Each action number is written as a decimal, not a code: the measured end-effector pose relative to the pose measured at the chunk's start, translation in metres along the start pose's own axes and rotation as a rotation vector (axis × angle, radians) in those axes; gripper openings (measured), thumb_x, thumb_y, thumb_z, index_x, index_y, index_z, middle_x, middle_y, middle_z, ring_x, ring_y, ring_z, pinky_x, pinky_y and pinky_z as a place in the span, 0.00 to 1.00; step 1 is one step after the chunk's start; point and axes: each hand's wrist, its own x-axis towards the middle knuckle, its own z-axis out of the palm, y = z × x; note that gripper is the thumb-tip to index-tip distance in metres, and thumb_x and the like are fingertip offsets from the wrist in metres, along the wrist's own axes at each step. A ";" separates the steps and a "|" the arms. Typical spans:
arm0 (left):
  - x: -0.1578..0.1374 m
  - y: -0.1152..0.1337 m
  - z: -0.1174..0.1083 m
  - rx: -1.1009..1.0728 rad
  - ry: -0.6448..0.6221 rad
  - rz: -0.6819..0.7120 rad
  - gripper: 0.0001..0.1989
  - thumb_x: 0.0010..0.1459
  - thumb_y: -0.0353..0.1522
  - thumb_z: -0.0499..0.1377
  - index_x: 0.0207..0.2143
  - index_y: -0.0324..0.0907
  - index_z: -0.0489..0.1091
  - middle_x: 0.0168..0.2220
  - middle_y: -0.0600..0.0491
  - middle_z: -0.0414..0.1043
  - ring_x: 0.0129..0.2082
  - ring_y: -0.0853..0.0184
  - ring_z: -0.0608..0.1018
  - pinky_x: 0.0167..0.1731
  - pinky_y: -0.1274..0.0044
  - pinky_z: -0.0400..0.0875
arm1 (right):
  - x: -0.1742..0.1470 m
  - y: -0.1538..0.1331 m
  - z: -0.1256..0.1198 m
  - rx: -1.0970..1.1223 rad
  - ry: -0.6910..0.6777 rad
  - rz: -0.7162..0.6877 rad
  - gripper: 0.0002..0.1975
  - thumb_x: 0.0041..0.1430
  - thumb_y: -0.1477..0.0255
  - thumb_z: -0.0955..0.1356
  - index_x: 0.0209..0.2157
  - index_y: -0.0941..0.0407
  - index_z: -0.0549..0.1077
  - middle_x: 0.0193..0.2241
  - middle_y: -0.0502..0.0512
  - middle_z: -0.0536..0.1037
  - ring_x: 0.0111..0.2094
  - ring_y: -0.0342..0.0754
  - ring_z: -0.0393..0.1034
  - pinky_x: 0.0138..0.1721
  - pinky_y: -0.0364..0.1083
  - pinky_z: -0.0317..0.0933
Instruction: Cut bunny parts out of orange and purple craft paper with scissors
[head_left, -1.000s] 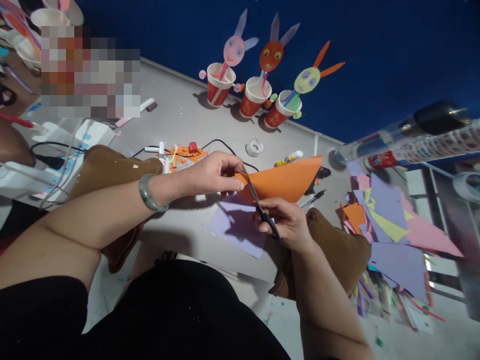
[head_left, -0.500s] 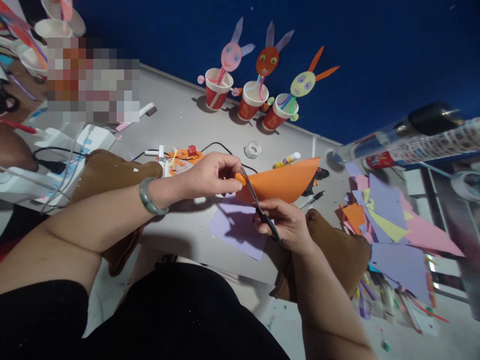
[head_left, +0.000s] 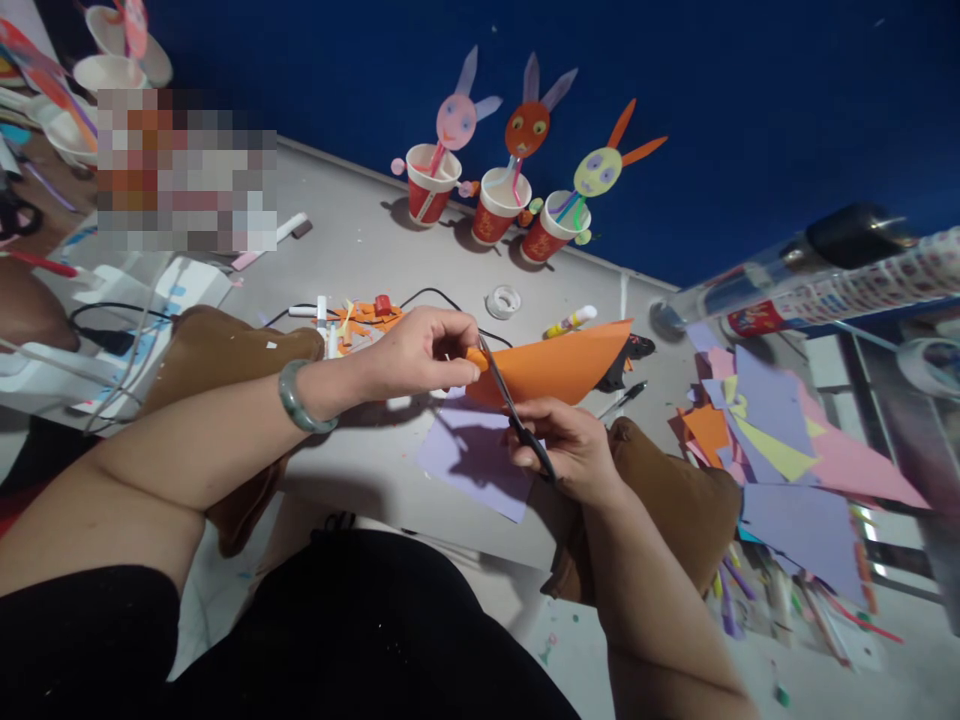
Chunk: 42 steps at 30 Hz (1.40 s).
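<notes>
Between both hands, above the table, is a sheet of orange paper (head_left: 559, 368). My left hand (head_left: 431, 348) pinches a small end of it between thumb and fingers. In my right hand (head_left: 566, 448) is a pair of scissors (head_left: 508, 392) with dark handles; the blades lie across the paper near the left fingertips. Some of the right fingers are hidden behind the handles. Beneath the hands a sheet of purple paper (head_left: 480, 460) lies flat on the table, shaded by their shadow.
Paper cups (head_left: 499, 215) with rabbit faces stand along the blue wall. A tape roll (head_left: 503, 301), a yellow marker (head_left: 570, 322) and orange scraps (head_left: 367, 318) lie beyond the hands. Coloured paper (head_left: 780, 420) is piled at right. Brown cushions (head_left: 667, 490) flank the table's near edge.
The hands, scissors and orange paper hold nearly the same pose. The whole view has shifted slightly, with the cups now a little lower and further left.
</notes>
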 end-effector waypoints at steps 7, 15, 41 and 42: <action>0.002 -0.005 -0.001 0.053 0.069 0.107 0.05 0.44 0.28 0.64 0.23 0.38 0.68 0.38 0.50 0.76 0.26 0.76 0.72 0.26 0.82 0.68 | 0.002 0.001 0.003 0.078 0.005 0.052 0.22 0.49 0.55 0.81 0.40 0.52 0.77 0.19 0.44 0.72 0.18 0.41 0.68 0.23 0.42 0.65; 0.000 -0.002 0.000 -0.016 -0.004 -0.076 0.06 0.46 0.26 0.63 0.26 0.40 0.67 0.20 0.55 0.74 0.20 0.73 0.76 0.21 0.83 0.70 | 0.005 0.003 0.006 0.078 0.014 0.065 0.23 0.48 0.54 0.80 0.40 0.53 0.76 0.17 0.42 0.71 0.15 0.40 0.64 0.18 0.42 0.61; 0.025 -0.024 -0.017 -0.056 0.503 -0.085 0.04 0.49 0.27 0.63 0.28 0.40 0.70 0.22 0.59 0.67 0.19 0.76 0.70 0.17 0.84 0.63 | 0.028 0.008 0.016 -0.776 0.343 0.008 0.18 0.50 0.69 0.76 0.42 0.55 0.72 0.35 0.56 0.84 0.31 0.49 0.76 0.45 0.51 0.64; 0.027 -0.022 -0.020 -0.109 0.566 -0.075 0.05 0.49 0.26 0.63 0.27 0.41 0.68 0.21 0.60 0.66 0.19 0.76 0.69 0.16 0.84 0.61 | 0.031 0.010 0.021 -0.852 0.307 0.051 0.19 0.50 0.69 0.76 0.43 0.55 0.72 0.35 0.57 0.84 0.32 0.51 0.76 0.47 0.53 0.63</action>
